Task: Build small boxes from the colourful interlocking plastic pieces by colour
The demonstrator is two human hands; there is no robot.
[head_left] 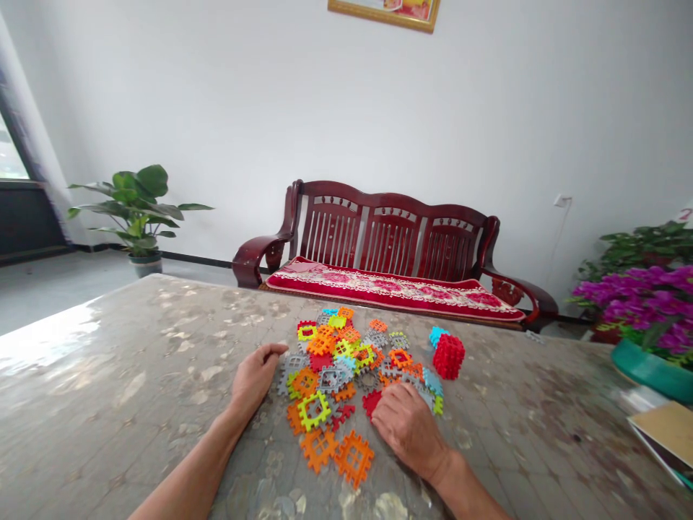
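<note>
In the head view, a marbled table (135, 361) is seen filling the lower part of the frame, and a heap of flat plastic interlocking tiles (346, 361) in orange, yellow-green, grey, red and blue is spread near the middle of it, somewhat toward the far edge. The left hand (254, 375) is laid on the table at the left rim of the heap, its fingers loosely curled under and touching the nearest grey tiles; nothing is seen to be gripped by it. The right hand (407, 426) is placed palm down on the near right part of the heap, fingers bent over a red tile (371, 401); whether that tile is pinched or only covered cannot be told. Two orange tiles (338, 453) are lying at the near edge of the heap, between the two forearms. A red cube of joined tiles (449, 356) is stood just beside the heap on its right, with a blue piece (436, 335) touching it on the far side.

Beyond the far edge of the table, a dark red wooden bench (390, 238) with a red cushion is set against a white wall. A leafy potted plant (138, 209) is seen on the floor at the left, and purple flowers (644, 296) in a green pot at the table's right edge.
</note>
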